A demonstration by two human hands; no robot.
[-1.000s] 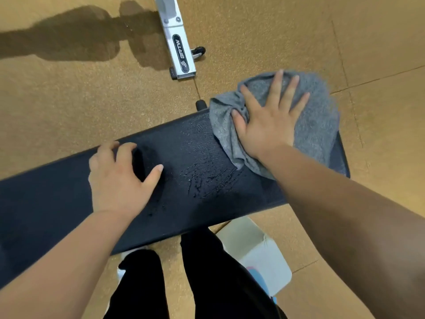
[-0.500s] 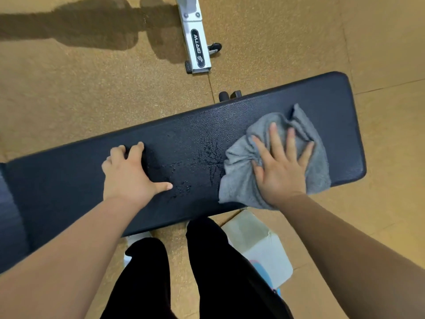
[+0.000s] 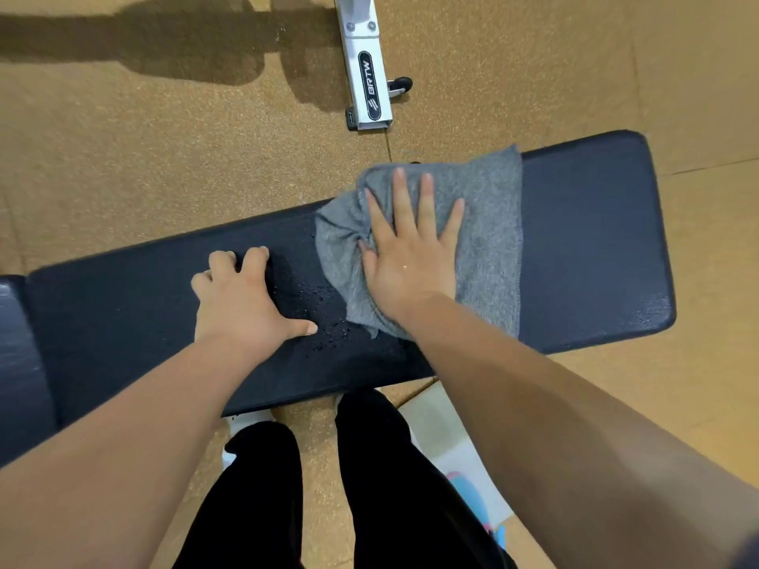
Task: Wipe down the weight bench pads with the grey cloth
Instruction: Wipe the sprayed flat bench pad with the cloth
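Note:
A long dark blue bench pad [image 3: 591,240] runs across the view from lower left to upper right. The grey cloth [image 3: 488,223] lies spread on the pad's middle-right part, reaching its far edge. My right hand [image 3: 410,248] presses flat on the cloth with fingers spread. My left hand [image 3: 242,297] rests on the bare pad left of the cloth, fingers curled, thumb out. Water droplets [image 3: 324,322] glisten on the pad between the two hands. A second pad [image 3: 16,355] shows at the far left edge.
A silver bench foot [image 3: 367,76] with a small black wheel lies on the tan cork floor [image 3: 143,166] beyond the pad. My black-trousered legs [image 3: 369,486] stand below the pad's near edge, next to a white block [image 3: 451,445] on the floor.
My right hand has slid the cloth left and toward the far edge, over the wet patch. The left hand has stayed put on the pad. The camera view has shifted a little.

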